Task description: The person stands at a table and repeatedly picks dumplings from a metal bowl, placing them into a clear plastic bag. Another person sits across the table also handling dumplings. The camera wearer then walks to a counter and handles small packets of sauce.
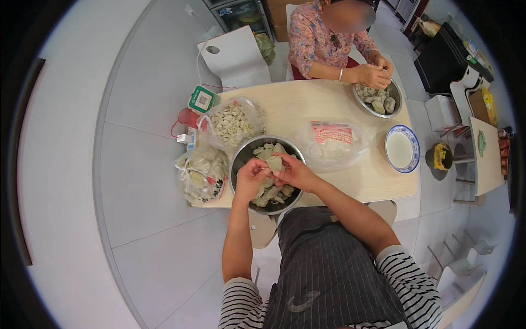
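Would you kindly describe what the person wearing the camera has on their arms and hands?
Both forearms are bare, and the left hand and right hand wear no gloves or jewellery that shows. Short black-and-white striped sleeves end above the elbows, beside a dark pinstriped apron.

Bright, even indoor light with soft, faint shadows; the pale tabletop (329, 104) and white floor (148, 164) show mild glare. Strong fisheye distortion bends straight edges, a black vignette rings the frame from twelve o'clock all round, and detail softens toward the rim.
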Demonstrator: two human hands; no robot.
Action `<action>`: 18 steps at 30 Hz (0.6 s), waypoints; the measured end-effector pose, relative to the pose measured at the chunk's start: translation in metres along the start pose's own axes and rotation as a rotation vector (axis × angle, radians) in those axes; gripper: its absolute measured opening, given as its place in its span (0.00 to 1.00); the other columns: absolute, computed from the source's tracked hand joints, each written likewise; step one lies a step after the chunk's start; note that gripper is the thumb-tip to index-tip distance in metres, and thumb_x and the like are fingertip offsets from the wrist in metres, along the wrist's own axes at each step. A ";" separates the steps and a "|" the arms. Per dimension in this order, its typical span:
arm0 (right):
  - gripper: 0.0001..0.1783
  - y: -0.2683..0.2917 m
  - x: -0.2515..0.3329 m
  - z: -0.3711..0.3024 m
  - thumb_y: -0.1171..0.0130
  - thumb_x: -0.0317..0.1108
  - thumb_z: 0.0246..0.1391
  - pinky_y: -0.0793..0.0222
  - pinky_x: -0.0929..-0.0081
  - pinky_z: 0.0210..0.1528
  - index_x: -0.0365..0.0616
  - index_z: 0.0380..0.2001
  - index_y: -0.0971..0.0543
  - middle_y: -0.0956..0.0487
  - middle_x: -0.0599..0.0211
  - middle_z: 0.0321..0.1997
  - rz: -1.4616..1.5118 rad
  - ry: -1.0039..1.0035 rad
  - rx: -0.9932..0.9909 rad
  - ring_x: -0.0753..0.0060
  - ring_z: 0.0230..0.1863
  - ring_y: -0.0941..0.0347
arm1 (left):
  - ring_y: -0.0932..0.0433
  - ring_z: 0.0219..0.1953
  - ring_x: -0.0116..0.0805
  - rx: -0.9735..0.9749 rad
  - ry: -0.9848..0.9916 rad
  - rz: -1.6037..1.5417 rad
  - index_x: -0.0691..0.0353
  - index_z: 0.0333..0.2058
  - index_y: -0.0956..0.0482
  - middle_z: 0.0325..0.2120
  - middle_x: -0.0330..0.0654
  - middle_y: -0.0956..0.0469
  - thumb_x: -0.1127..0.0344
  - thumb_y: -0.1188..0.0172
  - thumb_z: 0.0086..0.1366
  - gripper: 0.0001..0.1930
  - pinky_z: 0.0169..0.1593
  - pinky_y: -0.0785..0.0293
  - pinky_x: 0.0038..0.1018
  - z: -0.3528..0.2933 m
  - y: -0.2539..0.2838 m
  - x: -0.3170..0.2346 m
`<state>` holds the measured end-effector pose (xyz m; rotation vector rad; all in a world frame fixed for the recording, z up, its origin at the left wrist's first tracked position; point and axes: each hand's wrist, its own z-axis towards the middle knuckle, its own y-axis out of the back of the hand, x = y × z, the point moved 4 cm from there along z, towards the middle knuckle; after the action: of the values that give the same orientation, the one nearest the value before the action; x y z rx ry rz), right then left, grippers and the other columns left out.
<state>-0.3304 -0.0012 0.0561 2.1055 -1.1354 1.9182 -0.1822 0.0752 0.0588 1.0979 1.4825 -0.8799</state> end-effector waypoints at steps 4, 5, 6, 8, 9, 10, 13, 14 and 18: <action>0.27 0.007 0.002 0.005 0.41 0.31 0.57 0.27 0.78 0.34 0.43 0.59 0.36 0.24 0.69 0.33 -0.006 0.011 -0.065 0.78 0.33 0.26 | 0.23 0.28 0.26 -0.033 -0.054 0.123 0.66 0.38 0.26 0.26 0.39 0.22 0.79 0.42 0.59 0.08 0.34 0.27 0.22 0.000 -0.015 -0.007; 0.27 0.010 0.002 0.005 0.41 0.31 0.57 0.28 0.79 0.33 0.43 0.58 0.35 0.24 0.71 0.32 -0.067 0.029 -0.089 0.79 0.32 0.26 | 0.22 0.28 0.28 -0.029 -0.090 0.189 0.67 0.38 0.26 0.25 0.41 0.22 0.79 0.42 0.58 0.08 0.33 0.27 0.23 0.002 -0.019 -0.008; 0.27 0.017 0.004 0.002 0.41 0.30 0.56 0.28 0.79 0.33 0.43 0.58 0.35 0.25 0.72 0.30 -0.131 0.046 -0.124 0.79 0.31 0.27 | 0.23 0.28 0.28 -0.034 -0.157 0.287 0.67 0.38 0.27 0.25 0.42 0.22 0.78 0.42 0.59 0.08 0.33 0.27 0.24 0.005 -0.027 -0.015; 0.25 0.033 0.001 -0.003 0.41 0.29 0.56 0.30 0.80 0.31 0.43 0.56 0.33 0.26 0.72 0.30 -0.132 0.065 -0.214 0.80 0.29 0.29 | 0.23 0.27 0.29 -0.039 -0.297 0.477 0.67 0.37 0.27 0.26 0.43 0.23 0.77 0.42 0.60 0.07 0.33 0.28 0.24 0.010 -0.048 -0.032; 0.24 0.039 0.004 -0.006 0.41 0.28 0.55 0.30 0.80 0.30 0.43 0.55 0.32 0.27 0.72 0.30 -0.131 0.078 -0.252 0.81 0.28 0.30 | 0.24 0.26 0.31 -0.050 -0.295 0.481 0.67 0.37 0.27 0.25 0.44 0.23 0.76 0.43 0.60 0.06 0.32 0.28 0.25 0.013 -0.058 -0.033; 0.23 0.046 0.007 -0.010 0.41 0.27 0.55 0.31 0.81 0.29 0.44 0.54 0.32 0.28 0.72 0.30 -0.081 0.093 -0.305 0.81 0.28 0.31 | 0.24 0.26 0.34 -0.060 -0.292 0.485 0.67 0.36 0.28 0.25 0.46 0.24 0.75 0.43 0.61 0.06 0.32 0.29 0.27 0.017 -0.070 -0.033; 0.21 0.070 0.013 -0.025 0.41 0.25 0.53 0.32 0.81 0.28 0.44 0.52 0.30 0.30 0.73 0.31 0.033 0.136 -0.424 0.82 0.27 0.33 | 0.26 0.25 0.41 -0.085 -0.303 0.476 0.66 0.34 0.30 0.24 0.48 0.25 0.73 0.45 0.62 0.04 0.31 0.30 0.32 0.035 -0.100 -0.025; 0.21 0.083 0.010 -0.025 0.41 0.24 0.53 0.32 0.81 0.28 0.44 0.51 0.30 0.31 0.73 0.31 0.046 0.142 -0.439 0.81 0.27 0.34 | 0.26 0.25 0.41 -0.126 -0.318 0.487 0.65 0.34 0.30 0.24 0.48 0.25 0.73 0.46 0.63 0.04 0.31 0.30 0.32 0.043 -0.110 -0.022; 0.21 0.118 0.014 -0.036 0.41 0.24 0.52 0.31 0.81 0.29 0.43 0.50 0.29 0.32 0.72 0.33 0.225 0.150 -0.477 0.81 0.27 0.34 | 0.25 0.25 0.44 -0.268 -0.281 0.486 0.65 0.35 0.32 0.24 0.50 0.25 0.73 0.47 0.63 0.03 0.30 0.30 0.34 0.080 -0.131 -0.005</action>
<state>-0.4268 -0.0749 0.0279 1.6161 -1.6516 1.6314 -0.2817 -0.0412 0.0460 1.0227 1.0036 -0.4550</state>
